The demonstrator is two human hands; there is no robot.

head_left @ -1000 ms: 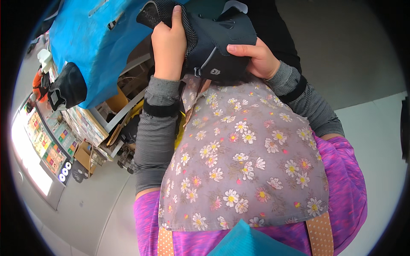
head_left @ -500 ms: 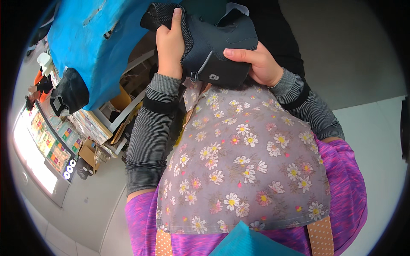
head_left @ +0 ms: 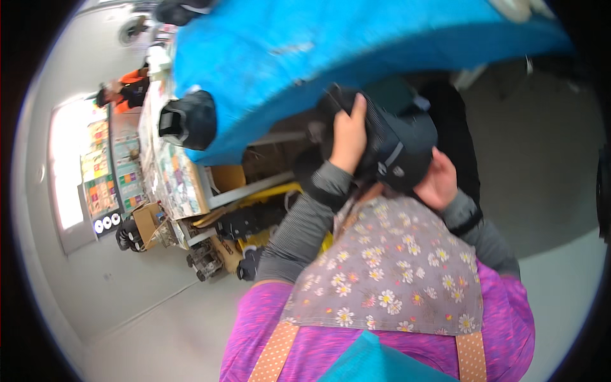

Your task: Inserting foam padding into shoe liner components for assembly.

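In front of my body I hold a black stitched fabric piece [head_left: 407, 143] with a curved panel, a pale strip and a small light emblem. Its exact kind is unclear, and motion blurs it. My left hand [head_left: 349, 135] is closed on its left part, thumb up along the dark mesh, other fingers hidden. At its lower right edge is my right hand [head_left: 439, 181], fingers curled against the piece and partly hidden behind it. A similar black piece [head_left: 198, 119] rests at the near left corner of the blue-covered table [head_left: 254, 89].
Beneath the table are a metal frame [head_left: 232, 196], yellow parts and dark items. To the left stand a cardboard box [head_left: 146, 219] and a small wheeled device [head_left: 205, 261]. A person in orange and black [head_left: 130, 89] is farther off. White items [head_left: 512, 9] lie at the table's far right.
The view has swung, bringing more of the blue table into sight. The black piece has turned in my hands, and my right hand has shifted down its right edge.
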